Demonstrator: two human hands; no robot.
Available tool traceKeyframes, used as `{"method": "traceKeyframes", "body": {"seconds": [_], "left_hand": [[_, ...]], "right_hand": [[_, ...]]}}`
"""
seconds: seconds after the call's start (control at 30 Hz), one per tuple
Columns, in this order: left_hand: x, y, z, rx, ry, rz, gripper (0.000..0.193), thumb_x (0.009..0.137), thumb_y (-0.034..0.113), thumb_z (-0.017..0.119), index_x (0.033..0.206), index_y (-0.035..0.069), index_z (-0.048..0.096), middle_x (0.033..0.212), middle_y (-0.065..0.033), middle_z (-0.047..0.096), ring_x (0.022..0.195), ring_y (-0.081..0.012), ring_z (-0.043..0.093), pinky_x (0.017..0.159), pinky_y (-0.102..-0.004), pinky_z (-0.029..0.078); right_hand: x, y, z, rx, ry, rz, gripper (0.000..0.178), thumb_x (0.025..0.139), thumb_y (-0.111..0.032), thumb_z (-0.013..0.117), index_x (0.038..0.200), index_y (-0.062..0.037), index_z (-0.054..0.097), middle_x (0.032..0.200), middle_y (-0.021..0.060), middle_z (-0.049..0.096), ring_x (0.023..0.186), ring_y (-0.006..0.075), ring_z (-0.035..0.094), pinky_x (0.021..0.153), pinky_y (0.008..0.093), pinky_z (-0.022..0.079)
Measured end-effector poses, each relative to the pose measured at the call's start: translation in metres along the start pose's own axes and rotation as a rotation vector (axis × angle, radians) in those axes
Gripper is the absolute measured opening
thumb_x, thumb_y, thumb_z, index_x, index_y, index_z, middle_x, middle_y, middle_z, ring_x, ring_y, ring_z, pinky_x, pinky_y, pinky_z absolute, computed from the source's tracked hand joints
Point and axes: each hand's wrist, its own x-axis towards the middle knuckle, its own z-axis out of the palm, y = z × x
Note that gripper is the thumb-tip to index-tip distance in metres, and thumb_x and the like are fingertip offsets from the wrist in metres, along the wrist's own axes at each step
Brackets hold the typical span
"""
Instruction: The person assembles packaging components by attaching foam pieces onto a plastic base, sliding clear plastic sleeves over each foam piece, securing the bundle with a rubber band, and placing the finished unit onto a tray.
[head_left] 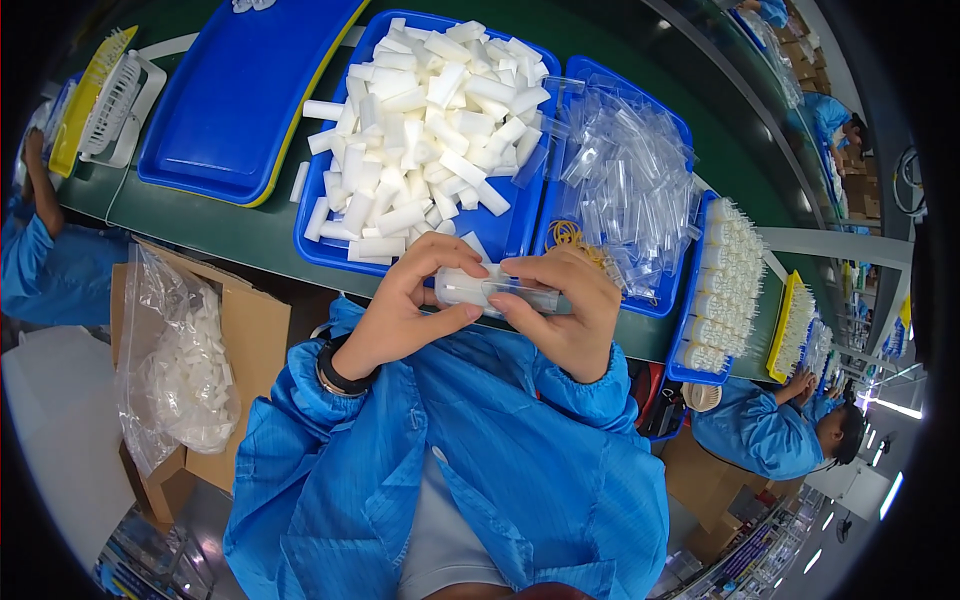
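My left hand (405, 305) and my right hand (560, 310) together hold a white cylindrical piece inside a small clear plastic bag (490, 290), just in front of my chest. Fingers of both hands pinch the bag's ends. Right behind them a blue tray (330, 250) holds a heap of white cylindrical pieces (420, 130). To its right another blue tray (665, 300) is filled with clear plastic bags (625, 190) and some yellow rubber bands (568, 235). My sleeves are blue.
An empty blue tray (235, 100) and a white fan (115, 105) lie at the back left on the green bench. A cardboard box with a bag of white pieces (190, 370) stands at my left. Bagged pieces fill a tray (725, 290) at right. Other blue-coated people work on both sides.
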Motion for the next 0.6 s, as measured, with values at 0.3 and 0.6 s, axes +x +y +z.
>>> {"method": "traceKeyframes", "body": {"seconds": [0.3,0.6], "left_hand": [[-0.001,-0.005,-0.003,-0.028,0.016,-0.023,0.033,0.077,-0.004,0.071,0.106,0.006,0.058,0.115,-0.0079,0.047,0.106,-0.0188,0.054,0.075,-0.0268,0.058],[0.000,-0.003,-0.005,-0.096,0.031,-0.042,0.033,0.077,-0.005,0.071,0.104,0.005,0.057,0.114,-0.0077,0.047,0.105,-0.0183,0.055,0.073,-0.0257,0.059]], "right_hand": [[0.001,0.009,-0.001,-0.056,-0.150,-0.113,0.025,0.073,-0.007,0.073,0.095,-0.0042,0.062,0.078,0.0095,0.059,0.068,0.0264,0.055,0.059,0.0338,0.043],[-0.011,0.004,-0.016,0.121,-0.120,0.115,0.032,0.077,-0.003,0.071,0.107,-0.0042,0.061,0.082,0.0074,0.060,0.072,0.0183,0.055,0.063,0.0287,0.044]]}}
